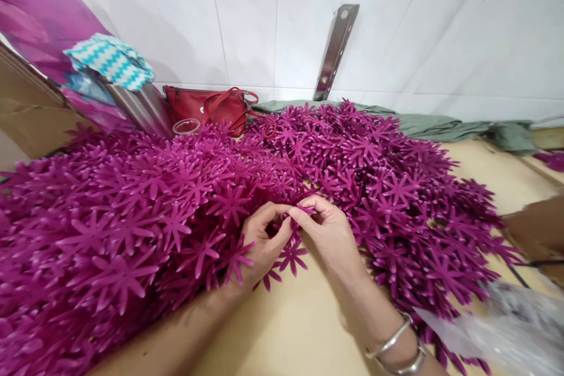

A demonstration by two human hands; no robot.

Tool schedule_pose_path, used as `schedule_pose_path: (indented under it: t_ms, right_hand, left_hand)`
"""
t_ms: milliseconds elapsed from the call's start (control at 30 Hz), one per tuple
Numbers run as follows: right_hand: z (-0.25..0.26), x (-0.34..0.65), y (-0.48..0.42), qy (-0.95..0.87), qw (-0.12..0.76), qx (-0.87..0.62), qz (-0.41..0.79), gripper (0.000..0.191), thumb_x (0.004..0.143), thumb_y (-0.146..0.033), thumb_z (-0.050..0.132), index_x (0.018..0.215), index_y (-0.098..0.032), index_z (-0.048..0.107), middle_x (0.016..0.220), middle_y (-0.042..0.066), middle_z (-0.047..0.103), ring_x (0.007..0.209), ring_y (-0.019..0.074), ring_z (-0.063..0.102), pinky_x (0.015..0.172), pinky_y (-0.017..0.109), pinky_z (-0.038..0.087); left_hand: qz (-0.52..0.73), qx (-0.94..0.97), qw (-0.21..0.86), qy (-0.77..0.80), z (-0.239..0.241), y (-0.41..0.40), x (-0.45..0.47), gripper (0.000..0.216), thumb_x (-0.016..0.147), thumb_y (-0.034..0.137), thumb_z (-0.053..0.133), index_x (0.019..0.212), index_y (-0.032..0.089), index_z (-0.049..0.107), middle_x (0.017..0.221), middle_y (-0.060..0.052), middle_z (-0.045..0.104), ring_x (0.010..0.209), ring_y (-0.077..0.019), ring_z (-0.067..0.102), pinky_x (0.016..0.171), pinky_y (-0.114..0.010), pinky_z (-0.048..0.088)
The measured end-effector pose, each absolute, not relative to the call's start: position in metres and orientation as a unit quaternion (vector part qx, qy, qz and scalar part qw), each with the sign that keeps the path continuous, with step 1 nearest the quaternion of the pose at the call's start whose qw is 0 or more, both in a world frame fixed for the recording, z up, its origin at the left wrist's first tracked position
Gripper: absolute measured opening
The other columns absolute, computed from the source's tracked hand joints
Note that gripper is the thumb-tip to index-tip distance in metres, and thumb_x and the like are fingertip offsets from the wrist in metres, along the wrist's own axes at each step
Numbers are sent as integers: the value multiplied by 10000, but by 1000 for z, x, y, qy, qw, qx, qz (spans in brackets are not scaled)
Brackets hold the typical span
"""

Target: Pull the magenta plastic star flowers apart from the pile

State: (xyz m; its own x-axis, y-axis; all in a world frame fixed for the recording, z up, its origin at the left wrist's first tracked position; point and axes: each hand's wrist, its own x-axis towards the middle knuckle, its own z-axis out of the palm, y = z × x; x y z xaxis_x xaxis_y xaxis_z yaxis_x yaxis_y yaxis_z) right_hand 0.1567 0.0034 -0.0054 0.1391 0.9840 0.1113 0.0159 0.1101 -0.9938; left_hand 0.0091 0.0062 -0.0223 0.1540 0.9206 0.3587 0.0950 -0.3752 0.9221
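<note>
My left hand (267, 238) and my right hand (326, 229) meet fingertip to fingertip at the middle of the view, low over the table. Between their pinched thumbs and forefingers is a small magenta artificial flower (305, 209), mostly covered by the fingers. Below the fingers a star-shaped magenta flower piece (293, 257) hangs down close to the tabletop. A big heap of the same magenta flowers (123, 279) lies against my left forearm. To the right, another heap (399, 188) spreads beside my right hand. Two silver bangles sit on my right wrist.
Behind the heaps are a red purse (189, 107), a metal tumbler (141, 108) topped with a blue-and-white cloth (110, 60), and green fabric (458, 128) along the tiled wall. A metal bracket (337, 50) leans there. Clear plastic (515, 329) lies at the right, cardboard (26, 100) at the left.
</note>
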Motion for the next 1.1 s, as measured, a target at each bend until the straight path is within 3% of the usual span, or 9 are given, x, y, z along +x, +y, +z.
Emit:
schedule_pose_path:
  t_ms: [67, 233, 367, 633, 900, 1100]
  right_hand:
    - [-7, 157, 4, -501, 549, -514, 428, 262, 769, -437, 840, 729, -217, 703, 691, -19, 616, 656, 154, 500, 602, 288, 390]
    - [-9, 159, 4, -498, 540, -520, 436, 300, 754, -440, 844, 678, -213, 663, 647, -32, 559, 626, 141, 448, 591, 288, 366]
    - [-10, 157, 4, -478, 549, -516, 451, 353, 751, -446, 849, 650, -212, 604, 632, -50, 509, 618, 130, 420, 601, 285, 358]
    - [-16, 159, 8, -468, 563, -471, 493, 268, 721, -407, 861, 758, -228, 665, 743, -37, 590, 696, 146, 497, 680, 286, 411]
    - [-6, 165, 10, -574, 523, -497, 387, 198, 835, -357, 754, 736, -221, 649, 865, 24, 651, 827, 192, 587, 790, 327, 454]
    - [-12, 172, 11, -548, 507, -436, 503, 266, 809, -381, 813, 706, -219, 629, 946, 15, 655, 898, 185, 590, 859, 322, 462]
  left_hand:
    - [521, 642, 400, 396, -24, 7, 8, 110, 971, 231, 627, 948, 200, 730, 873, -18, 685, 801, -146, 640, 732, -243, 500]
    - [528, 628, 431, 376, -27, 10, 7, 137, 971, 239, 645, 1046, 211, 756, 989, -41, 735, 921, -171, 683, 834, -265, 527]
    - [521, 629, 441, 372, -27, 9, 8, 98, 960, 245, 657, 958, 199, 743, 901, -23, 700, 841, -154, 656, 766, -246, 515]
    - [559, 548, 454, 425, -27, 10, 12, 92, 922, 274, 691, 916, 182, 692, 876, -11, 693, 794, -137, 641, 734, -229, 505]
    - [570, 536, 464, 415, -31, 12, 12, 83, 895, 264, 720, 899, 182, 720, 865, -17, 725, 784, -140, 664, 742, -234, 522]
    - [573, 543, 459, 407, -33, 11, 11, 92, 906, 259, 712, 846, 190, 701, 789, 5, 695, 715, -123, 627, 677, -214, 495]
